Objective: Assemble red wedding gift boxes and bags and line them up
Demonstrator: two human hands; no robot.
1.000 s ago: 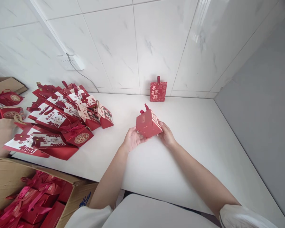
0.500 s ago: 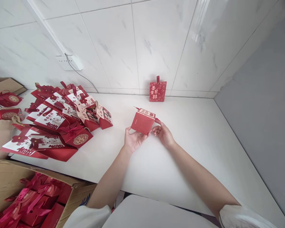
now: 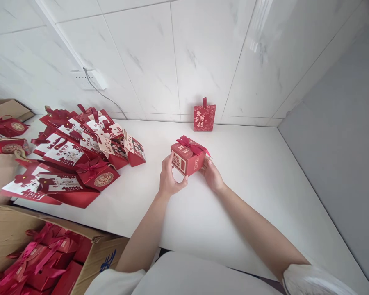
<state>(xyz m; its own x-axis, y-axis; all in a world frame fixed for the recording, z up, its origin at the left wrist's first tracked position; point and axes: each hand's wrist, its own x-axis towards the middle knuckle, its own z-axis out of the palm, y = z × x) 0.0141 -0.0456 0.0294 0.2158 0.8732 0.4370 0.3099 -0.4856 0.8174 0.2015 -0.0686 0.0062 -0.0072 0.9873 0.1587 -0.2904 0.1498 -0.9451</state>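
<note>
Between my two hands is a small red gift box with a pink-red ribbon bow on top and cream lettering on its sides. My left hand grips its left side, thumb at the near lower edge and fingers along the left face. On the right side, my right hand holds the box near its lower corner, some fingers hidden behind it. A flat red box with a ribbon loop stands upright against the wall behind.
Many red and white gift boxes crowd the table's left. Below them, an open cardboard carton holds red ribboned boxes. Another person's hand is at the far left by more red boxes. A socket with a cable is on the wall.
The box has been turned in my hands: its plain red face showed before, and now the bow is up and the lettered sides face me. My fingers have shifted around it.
</note>
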